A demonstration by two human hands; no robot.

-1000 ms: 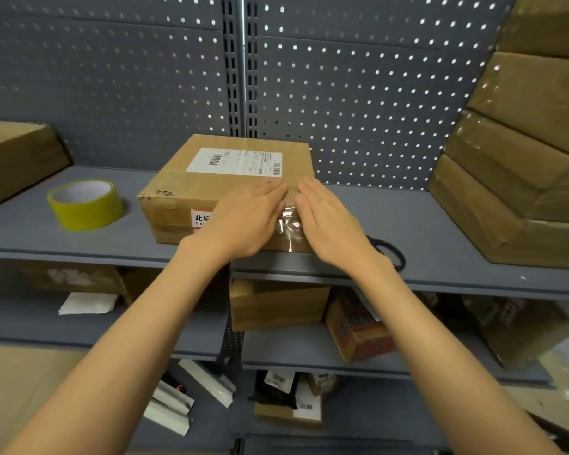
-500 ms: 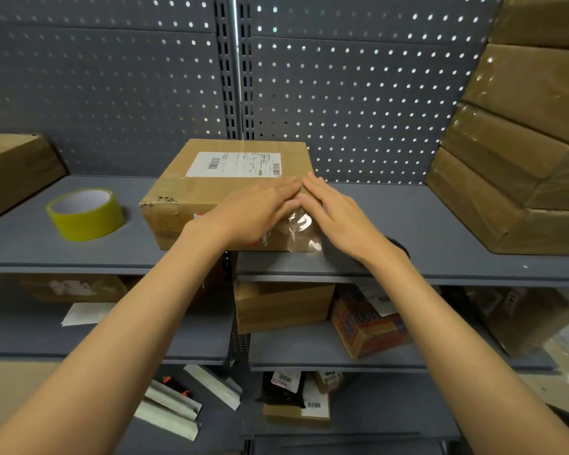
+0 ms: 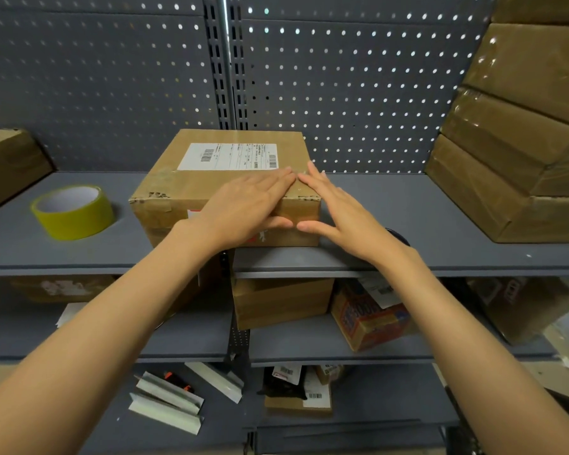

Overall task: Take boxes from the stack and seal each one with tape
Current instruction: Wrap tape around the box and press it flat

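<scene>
A brown cardboard box (image 3: 191, 188) with a white shipping label lies on the grey shelf (image 3: 440, 224) in front of me. My left hand (image 3: 243, 206) lies flat on the box's top near its right front corner, fingers straight, thumb down on the front face. My right hand (image 3: 339, 208) presses flat against the box's right edge, fingertips on the top corner, thumb on the front face. Clear tape shows on that corner between the two hands. A yellow tape roll (image 3: 73, 211) stands on the shelf to the left of the box.
A stack of brown boxes (image 3: 519, 139) leans at the right end of the shelf. Another box (image 3: 7, 165) sits at the far left. A dark object (image 3: 398, 238), mostly hidden, lies behind my right wrist. Lower shelves hold several boxes, parcels and metal brackets.
Both hands have slid from the box's front face up and to the right onto the top right corner. The loose shiny tape on the front now lies flat.
</scene>
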